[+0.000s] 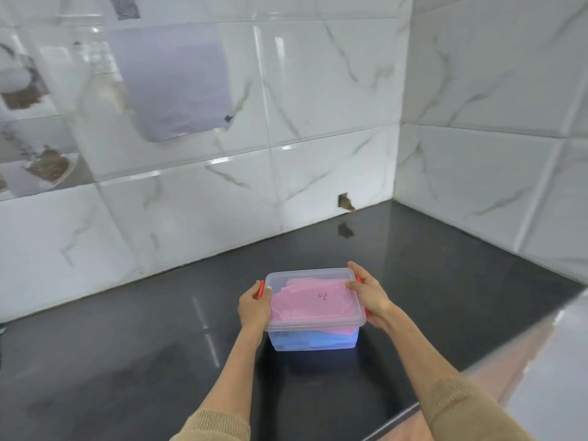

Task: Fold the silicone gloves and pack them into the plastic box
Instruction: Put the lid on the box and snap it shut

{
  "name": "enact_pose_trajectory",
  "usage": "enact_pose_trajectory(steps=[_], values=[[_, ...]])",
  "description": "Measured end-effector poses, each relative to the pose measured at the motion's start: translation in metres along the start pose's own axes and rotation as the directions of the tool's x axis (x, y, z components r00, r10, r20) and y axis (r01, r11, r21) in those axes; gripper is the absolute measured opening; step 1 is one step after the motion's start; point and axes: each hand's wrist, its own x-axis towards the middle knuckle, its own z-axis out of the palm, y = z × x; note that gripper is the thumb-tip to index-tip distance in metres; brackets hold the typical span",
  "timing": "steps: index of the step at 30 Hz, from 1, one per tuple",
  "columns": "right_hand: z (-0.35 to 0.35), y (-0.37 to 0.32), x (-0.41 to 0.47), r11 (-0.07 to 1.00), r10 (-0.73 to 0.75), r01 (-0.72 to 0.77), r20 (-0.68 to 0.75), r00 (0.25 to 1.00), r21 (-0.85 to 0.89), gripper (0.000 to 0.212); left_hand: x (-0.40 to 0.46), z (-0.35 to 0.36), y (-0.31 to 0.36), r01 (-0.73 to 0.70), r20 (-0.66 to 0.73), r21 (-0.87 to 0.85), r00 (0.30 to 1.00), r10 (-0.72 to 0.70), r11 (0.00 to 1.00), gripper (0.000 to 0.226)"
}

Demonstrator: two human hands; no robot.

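Observation:
A clear plastic box (313, 340) stands on the black counter with its clear lid (315, 275) on top. Through the lid I see a folded pink silicone glove (313, 302); under it, through the front wall, lies a blue glove (305, 338). My left hand (254, 307) grips the box's left end, thumb on the lid beside the orange latch (261, 288). My right hand (369, 297) grips the right end, thumb resting on the lid, covering most of the other orange latch (359, 278).
The black glossy counter (127, 361) runs to white marble-tiled walls (318, 106) behind and on the right, which meet in a corner. A small hole (345, 202) breaks the tile low on the back wall. The counter's front edge (397, 415) cuts diagonally at lower right.

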Motion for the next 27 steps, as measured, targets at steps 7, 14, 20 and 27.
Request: enact_pose_trajectory(steps=[7, 14, 20, 27], values=[[-0.044, -0.008, -0.017, 0.983, -0.134, 0.101, -0.230, 0.964, -0.153, 0.051, 0.013, 0.062, 0.014, -0.138, 0.128, 0.197, 0.985, 0.114, 0.971, 0.034], [-0.045, -0.006, -0.036, 0.929, -0.248, 0.088, -0.427, 0.870, -0.360, 0.051, 0.031, 0.104, 0.035, -0.248, 0.253, 0.355, 0.954, 0.163, 0.901, 0.031], [-0.036, -0.001, -0.040, 0.698, -0.383, -0.192, -0.586, 0.714, -0.690, 0.054, 0.028, 0.136, 0.045, -0.228, 0.205, 0.472, 0.968, 0.146, 0.852, 0.042], [-0.024, -0.006, -0.041, 0.415, -0.480, -0.438, -0.601, 0.639, -0.797, 0.060, 0.031, 0.152, 0.047, -0.401, 0.291, 0.495, 0.912, 0.288, 0.771, 0.038]])
